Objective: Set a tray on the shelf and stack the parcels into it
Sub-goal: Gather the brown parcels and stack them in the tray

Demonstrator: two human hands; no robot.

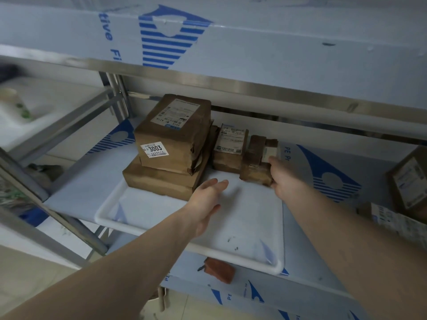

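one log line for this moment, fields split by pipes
tray on shelf | four parcels at tray's back | right hand grips small parcel | left hand open over tray | stacking unfinished

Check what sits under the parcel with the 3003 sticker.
The 3003 parcel rests on a flatter brown parcel lying in the white tray. The tray floor beneath that stack is covered.

One white tray point(147, 224), four brown parcels in it, two more parcels at right.
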